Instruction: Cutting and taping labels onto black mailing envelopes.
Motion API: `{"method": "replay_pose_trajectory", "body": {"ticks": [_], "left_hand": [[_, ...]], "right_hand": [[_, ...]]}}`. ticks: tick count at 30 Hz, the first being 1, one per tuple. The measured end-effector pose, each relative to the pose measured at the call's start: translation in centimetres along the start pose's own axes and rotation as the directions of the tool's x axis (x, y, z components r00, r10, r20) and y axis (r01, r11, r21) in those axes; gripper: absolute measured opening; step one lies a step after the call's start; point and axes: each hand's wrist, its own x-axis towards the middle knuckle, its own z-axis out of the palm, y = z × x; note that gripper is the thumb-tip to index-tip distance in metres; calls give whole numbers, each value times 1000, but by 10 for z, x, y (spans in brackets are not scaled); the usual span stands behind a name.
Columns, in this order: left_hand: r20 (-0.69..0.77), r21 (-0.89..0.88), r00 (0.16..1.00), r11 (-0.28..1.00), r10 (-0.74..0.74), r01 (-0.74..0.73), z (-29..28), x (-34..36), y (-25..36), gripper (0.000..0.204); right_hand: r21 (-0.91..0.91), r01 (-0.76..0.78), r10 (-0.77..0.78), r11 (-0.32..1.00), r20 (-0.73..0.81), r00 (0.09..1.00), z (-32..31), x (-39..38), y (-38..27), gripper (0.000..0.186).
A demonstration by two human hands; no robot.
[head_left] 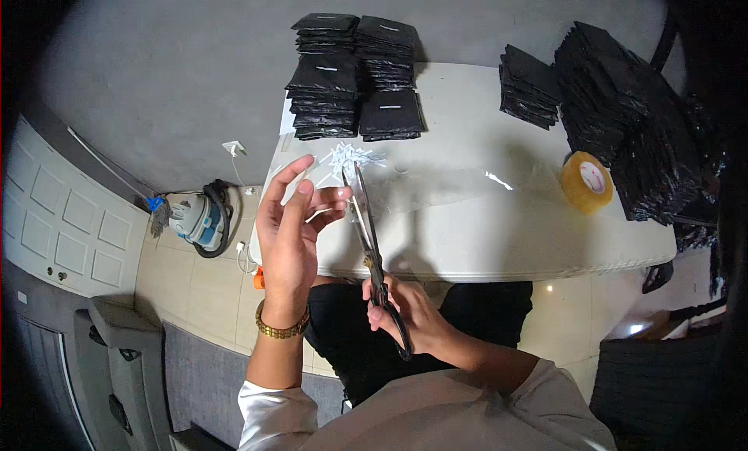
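My left hand point(288, 233) is raised over the table's front left, fingers curled, with a small thin white strip point(308, 170) between thumb and fingertips. My right hand point(409, 314) grips black-handled scissors point(374, 272) below the table's front edge. Their long blades point up and away, slightly parted, beside my left fingertips. Just beyond the blade tips lies a loose heap of short white strips point(349, 155). A length of clear film point(460, 186) stretches across the table toward a roll of yellowish tape point(590, 183) on the right.
Stacks of flat black packages point(322, 77), some topped with small white strips, stand at the table's point(467, 248) back left; more piles point(604, 100) fill its right side. A vacuum cleaner point(195, 221) sits on the floor at left, near a white door point(58, 217) and a grey sofa point(125, 357).
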Motion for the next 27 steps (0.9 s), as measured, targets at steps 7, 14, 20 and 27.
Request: {"method": "replay_pose_trajectory", "body": {"ticks": [7,14,20,27], "left_hand": [[1,11,1000,1000,19,-19,-1,0,-3,49],[-13,4,1000,1000,15,-15,0,-1,-4,49],[-20,13,1000,1000,11,-10,-1,-2,-3,49],[-41,59,999,998,25,-23,3,-3,-2,47]], "right_hand": [[39,49,-47,998,-44,998,2,2,-2,24],[47,36,-33,998,-62,998,3,4,-2,23],[9,29,-28,1000,-99,995,6,3,-3,24],[1,-39,39,999,-99,994,3,5,-8,22]]}}
